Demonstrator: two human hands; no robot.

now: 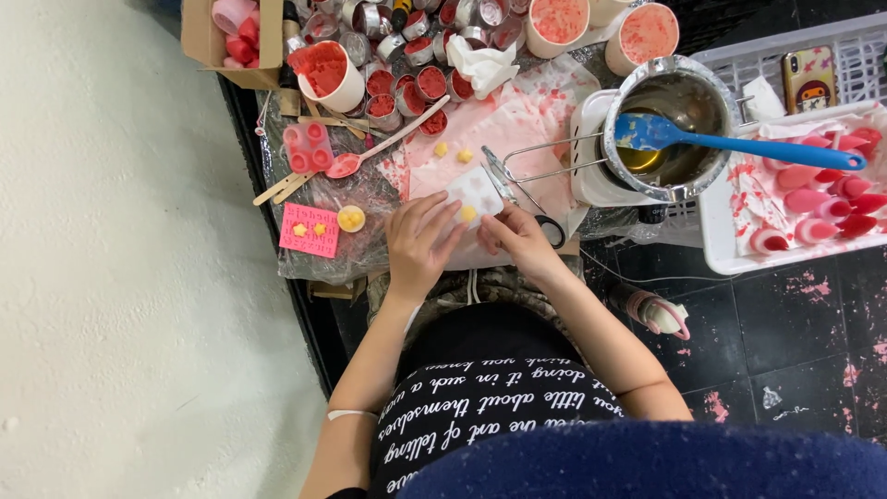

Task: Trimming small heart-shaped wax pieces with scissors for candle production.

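Nearest to the person, both hands meet over a small white mold (473,196) at the front of the messy surface (545,115). The left hand (418,242) has its grip curled on the mold's left side, fingers on top. The right hand (519,237) pinches the mold's lower right edge, thumb and fingers closed on it. A little yellow piece (469,213) sits on the mold, right between the two grips, a bit closer to the right hand's fingertips. The mold tilts, with its long side running from lower right up to upper left. To the left lies a pink card (309,230) with two yellow bits. Farther back are two more yellow pieces (453,152) and a pink spoon (344,165). Off to the right stands a metal pot (673,125) with a blue spatula (739,143) in it. Farthest away are many small red-filled tins (407,79).
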